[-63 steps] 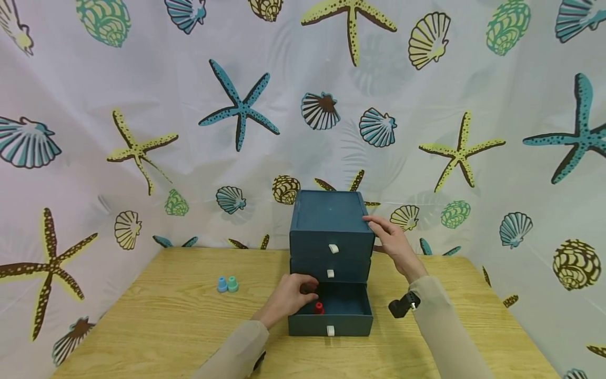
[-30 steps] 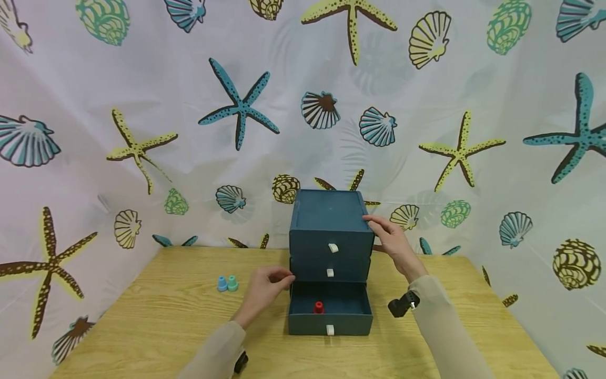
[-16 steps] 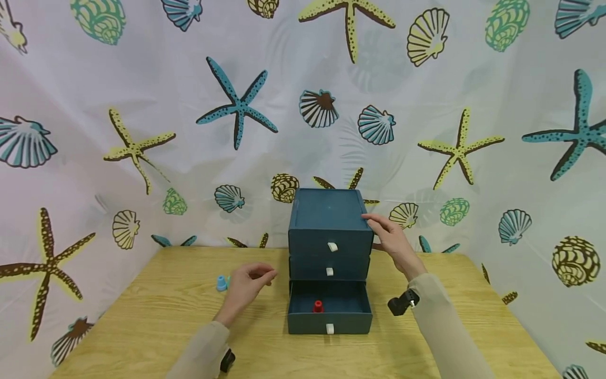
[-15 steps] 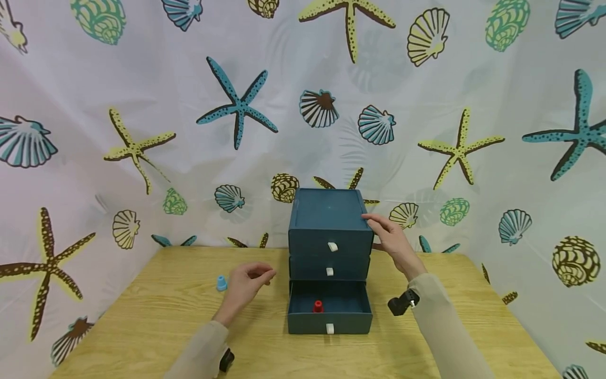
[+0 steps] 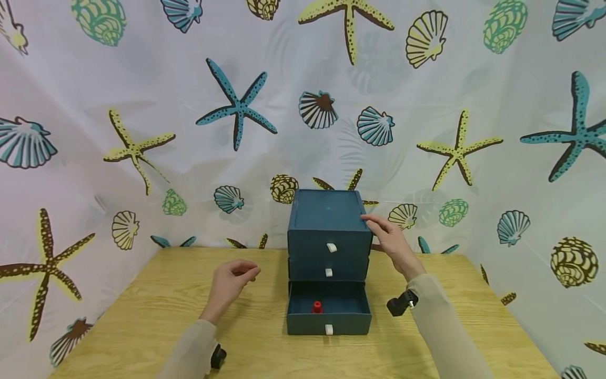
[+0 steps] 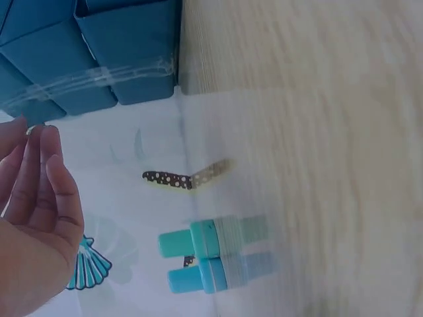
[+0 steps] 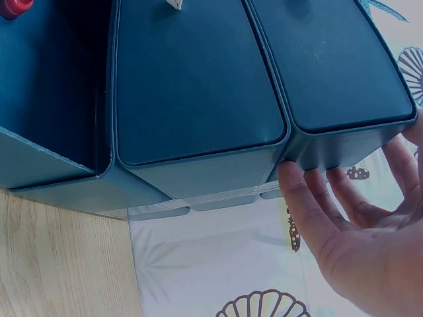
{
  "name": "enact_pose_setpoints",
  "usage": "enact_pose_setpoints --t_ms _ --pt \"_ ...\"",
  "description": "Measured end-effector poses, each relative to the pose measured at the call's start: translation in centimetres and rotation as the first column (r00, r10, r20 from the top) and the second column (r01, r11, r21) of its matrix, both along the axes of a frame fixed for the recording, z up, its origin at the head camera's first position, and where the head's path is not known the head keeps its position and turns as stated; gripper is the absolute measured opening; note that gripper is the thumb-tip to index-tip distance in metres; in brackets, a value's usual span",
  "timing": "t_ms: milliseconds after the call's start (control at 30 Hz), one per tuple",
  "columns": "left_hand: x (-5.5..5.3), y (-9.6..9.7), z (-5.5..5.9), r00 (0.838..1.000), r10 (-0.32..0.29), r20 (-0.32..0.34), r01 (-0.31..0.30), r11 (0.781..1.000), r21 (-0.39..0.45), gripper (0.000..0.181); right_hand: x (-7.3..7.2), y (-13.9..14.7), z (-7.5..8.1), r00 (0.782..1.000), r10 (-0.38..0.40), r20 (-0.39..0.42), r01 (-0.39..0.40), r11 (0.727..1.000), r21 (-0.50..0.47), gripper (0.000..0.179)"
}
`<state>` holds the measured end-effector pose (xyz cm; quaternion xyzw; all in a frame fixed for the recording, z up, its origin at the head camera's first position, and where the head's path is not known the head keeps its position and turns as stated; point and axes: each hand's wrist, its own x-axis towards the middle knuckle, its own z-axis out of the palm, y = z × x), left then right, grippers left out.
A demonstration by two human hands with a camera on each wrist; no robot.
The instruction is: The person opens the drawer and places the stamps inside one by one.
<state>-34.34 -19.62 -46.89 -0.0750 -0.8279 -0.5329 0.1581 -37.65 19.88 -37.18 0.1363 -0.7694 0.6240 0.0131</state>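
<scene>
A dark blue three-drawer unit (image 5: pixel 330 210) stands on the table, its bottom drawer (image 5: pixel 350 325) pulled out. Inside that drawer, near the front, is a small red stepped peg (image 5: pixel 317 307). My left hand (image 5: pixel 229 284) hovers left of the unit, fingers loosely bent, nothing seen in them. It hides a green stepped peg (image 6: pixel 175 244) and a light blue one (image 6: pixel 185 280), which show side by side in the left wrist view. My right hand (image 5: pixel 394 243) rests against the unit's upper right side, with fairly straight fingers (image 7: pixel 353 198) touching the side wall.
The light wooden table (image 5: pixel 156 316) stretches to both sides of the unit. A white cloth (image 5: pixel 156 79) printed with starfish and shells hangs behind and around it. White pull tabs (image 5: pixel 329 329) stick out from the drawer fronts.
My left hand has come out of the bottom drawer and moved left, now covering the green and blue pegs in the head view. The red peg stays in the drawer; my right hand has not moved.
</scene>
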Motion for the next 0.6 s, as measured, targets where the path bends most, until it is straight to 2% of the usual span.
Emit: enact_pose_setpoints --t_ms 167,400,600 --pt "-0.5 -1.3 -0.1 0.998 0.052 0.025 -0.052 0.999 0.006 0.022 0.2 -0.1 0.3 1.0 -0.003 0.003 0.003 1.0 0.0 0.045" --pt "-1.1 -3.3 0.1 0.987 0.134 0.084 -0.137 0.99 0.027 0.026 0.0 -0.3 0.1 1.0 -0.002 0.002 0.002 1.0 0.014 0.045" --pt "-1.3 -5.1 -0.1 0.979 0.148 0.138 -0.155 0.987 0.048 0.03 -0.1 -0.4 -0.1 1.0 -0.006 -0.004 0.006 1.0 0.009 0.044"
